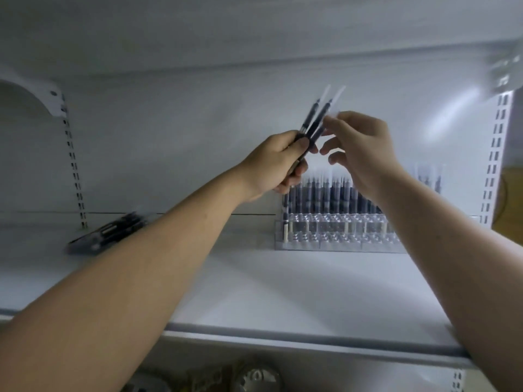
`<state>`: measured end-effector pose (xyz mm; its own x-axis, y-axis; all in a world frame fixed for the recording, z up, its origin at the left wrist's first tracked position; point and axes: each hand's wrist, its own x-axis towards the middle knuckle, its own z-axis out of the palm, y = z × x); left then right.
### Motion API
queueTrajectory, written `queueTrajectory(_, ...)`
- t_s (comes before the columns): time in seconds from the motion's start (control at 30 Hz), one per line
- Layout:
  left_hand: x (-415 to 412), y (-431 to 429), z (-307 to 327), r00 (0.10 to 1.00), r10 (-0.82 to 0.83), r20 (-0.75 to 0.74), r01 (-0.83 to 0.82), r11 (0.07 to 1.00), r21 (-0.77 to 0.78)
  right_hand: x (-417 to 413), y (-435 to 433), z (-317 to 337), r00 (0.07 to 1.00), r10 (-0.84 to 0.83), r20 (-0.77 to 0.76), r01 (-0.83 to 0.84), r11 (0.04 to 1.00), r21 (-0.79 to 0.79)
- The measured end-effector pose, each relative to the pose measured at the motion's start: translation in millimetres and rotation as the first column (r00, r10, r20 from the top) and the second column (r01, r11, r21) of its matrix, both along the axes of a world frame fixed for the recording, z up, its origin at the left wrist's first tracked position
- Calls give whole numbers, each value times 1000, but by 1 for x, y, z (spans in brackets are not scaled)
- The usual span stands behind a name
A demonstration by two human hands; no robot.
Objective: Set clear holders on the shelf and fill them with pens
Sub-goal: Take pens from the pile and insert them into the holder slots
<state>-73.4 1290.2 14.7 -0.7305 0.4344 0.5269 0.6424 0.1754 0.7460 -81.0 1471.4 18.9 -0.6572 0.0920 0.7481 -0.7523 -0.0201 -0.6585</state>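
Note:
My left hand (pixel 278 162) grips a small bunch of dark pens (pixel 315 120) with clear caps, tips pointing up and right. My right hand (pixel 359 145) is raised beside them, its fingertips at the upper part of one pen; whether it pinches the pen is blurred. Below the hands, a clear holder (pixel 334 236) stands on the white shelf (pixel 283 290) at the back right. Many dark pens (pixel 325 196) stand upright in its rear rows. The front rows show bare slots, apart from one pen at the holder's left end.
A pack of dark pens (pixel 106 232) lies flat on the shelf at the left, near a slotted upright (pixel 75 171). Another slotted upright (pixel 495 159) stands at the right. More pens (pixel 430 176) show faintly behind the holder. Objects sit on the shelf below (pixel 254 379).

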Motion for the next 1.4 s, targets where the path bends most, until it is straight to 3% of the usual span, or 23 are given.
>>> queueTrajectory(0.17, -1, -5, -21, 995, 43, -94, -39, 998, 43, -4, -7, -7, 999, -52, -7, 52, 995, 82)
queueTrajectory(0.33, 1, -18, -27, 975, 93, -201, -92, 996, 13, -3, -9, -4, 998, -56, 7, 56, 996, -75)
queueTrajectory(0.43, -2, -23, -28, 959, 154, -240, -143, 988, 62, -2, -10, -5, 993, -120, 4, 120, 990, -78)
queueTrajectory(0.67, -8, -24, -32, 938, 254, -235, -231, 965, 122, 5, -13, -3, 996, -85, 16, 86, 983, -162)
queueTrajectory(0.77, -13, -27, -33, 934, 281, -221, -254, 956, 144, 0, -11, -7, 971, -236, -43, 237, 971, 22)
queueTrajectory(0.93, -12, -27, -34, 953, 250, -169, -225, 962, 155, -2, -22, -21, 892, -406, -200, 452, 775, 442)
queueTrajectory(1.27, 2, -21, -32, 975, 174, -137, -151, 975, 160, -2, -28, -31, 916, -385, -114, 376, 724, 578)
queueTrajectory(1.4, 1, -23, -33, 977, 164, -138, -144, 979, 144, -5, -34, -39, 917, -396, -57, 325, 654, 683)
